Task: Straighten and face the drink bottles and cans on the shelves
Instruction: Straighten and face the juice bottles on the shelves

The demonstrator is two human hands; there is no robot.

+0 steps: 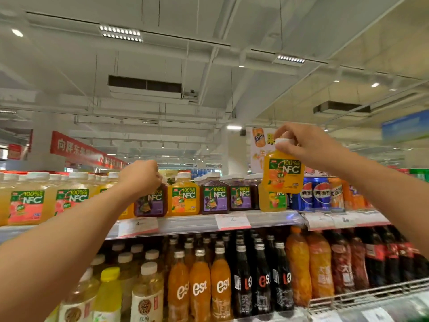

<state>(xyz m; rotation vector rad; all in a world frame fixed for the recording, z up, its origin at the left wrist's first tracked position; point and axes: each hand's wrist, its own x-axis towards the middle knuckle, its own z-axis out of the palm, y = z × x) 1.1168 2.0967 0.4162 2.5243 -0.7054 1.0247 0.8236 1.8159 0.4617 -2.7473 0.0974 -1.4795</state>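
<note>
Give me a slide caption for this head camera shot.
Right hand lifts an orange NFC juice bottle by its cap while left hand grips a purple one.

head view looks forward and slightly up, close to the top shelf point(199, 223); ceiling point(209, 66) fills half.

bright ceiling lights point(120, 33), soft blur throughout, wide-angle bending at the edges

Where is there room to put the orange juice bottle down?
No bare gap shows on the top shelf: juice bottles and blue cans stand side by side. Only above their caps is open. The bottom shelf is packed too.
</note>
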